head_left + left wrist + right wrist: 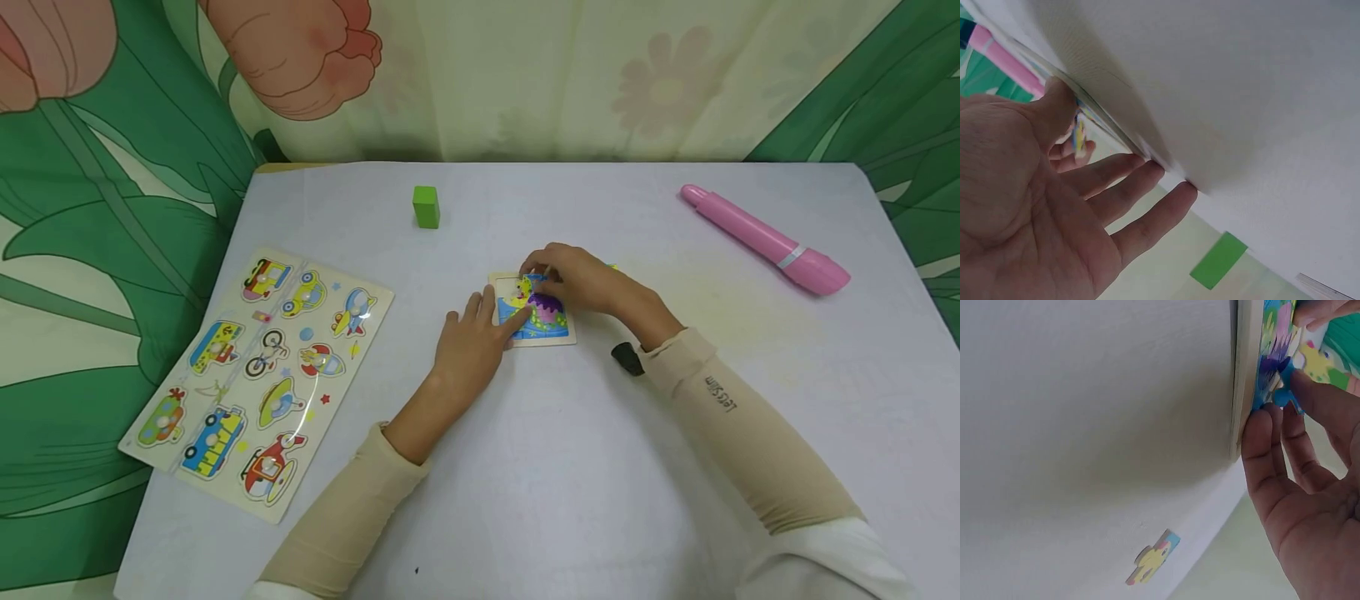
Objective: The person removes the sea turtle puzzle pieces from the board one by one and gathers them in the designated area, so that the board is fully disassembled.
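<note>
A small wooden jigsaw puzzle [551,341] with a blue, purple and yellow picture lies flat at mid-table. My left hand [474,340] steadies it, the thumb laid over the picture and the straight fingers [1141,231] touching the table along its left edge. Over the puzzle's upper part is my right hand [583,279], pinching a blue puzzle piece [1287,374] between thumb and fingertips. The piece is tilted against the picture, partly hidden by the fingers. A loose yellow and blue puzzle piece [1155,556] lies on the table beyond the right hand, mostly covered in the head view.
On the left lies a large peg puzzle board [300,450] with vehicle pictures. A green block [426,208] stands toward the back. A pink pen-shaped device [757,237] lies at the back right, and a small black object [627,359] sits by the right cuff.
</note>
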A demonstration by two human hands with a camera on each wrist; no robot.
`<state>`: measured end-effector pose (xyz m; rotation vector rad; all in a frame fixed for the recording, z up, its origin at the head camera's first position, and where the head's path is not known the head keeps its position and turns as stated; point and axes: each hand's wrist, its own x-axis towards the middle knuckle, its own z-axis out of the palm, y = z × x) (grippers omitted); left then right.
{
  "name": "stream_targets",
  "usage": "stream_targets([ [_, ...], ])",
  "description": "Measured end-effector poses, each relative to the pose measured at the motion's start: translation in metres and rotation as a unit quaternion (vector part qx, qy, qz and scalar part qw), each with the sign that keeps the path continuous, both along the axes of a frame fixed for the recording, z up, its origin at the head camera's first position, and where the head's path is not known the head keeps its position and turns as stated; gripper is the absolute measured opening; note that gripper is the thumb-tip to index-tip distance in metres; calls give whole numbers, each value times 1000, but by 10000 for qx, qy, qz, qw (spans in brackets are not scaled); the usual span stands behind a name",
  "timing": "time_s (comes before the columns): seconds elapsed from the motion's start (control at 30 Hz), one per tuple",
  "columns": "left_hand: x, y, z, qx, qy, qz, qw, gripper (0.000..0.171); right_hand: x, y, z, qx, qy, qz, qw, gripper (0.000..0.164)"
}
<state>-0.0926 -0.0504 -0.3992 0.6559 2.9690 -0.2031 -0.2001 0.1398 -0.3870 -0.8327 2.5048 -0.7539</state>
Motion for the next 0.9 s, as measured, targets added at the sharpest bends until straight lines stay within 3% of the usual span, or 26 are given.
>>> stream_targets([
  [0.2, -1, 0, -1, 23, -30, 23, 10000, 53, -3, 6, 0, -149, -113, -33, 9998, 28],
  [0.37, -1, 2, 0, 35, -200, 75, 9998, 54, -5, 21, 8, -408, -336, -528, 9972, 30],
  [0.63, -1, 2, 1, 72, -164, 62, 9998, 54, -9, 77, 22, -456, -348, -1468, 9875, 20],
  [0.9, 0, 1, 2, 109, -111, 38, 9999, 53, -12, 135, 23, 158, -575, -1862, 9807, 29],
])
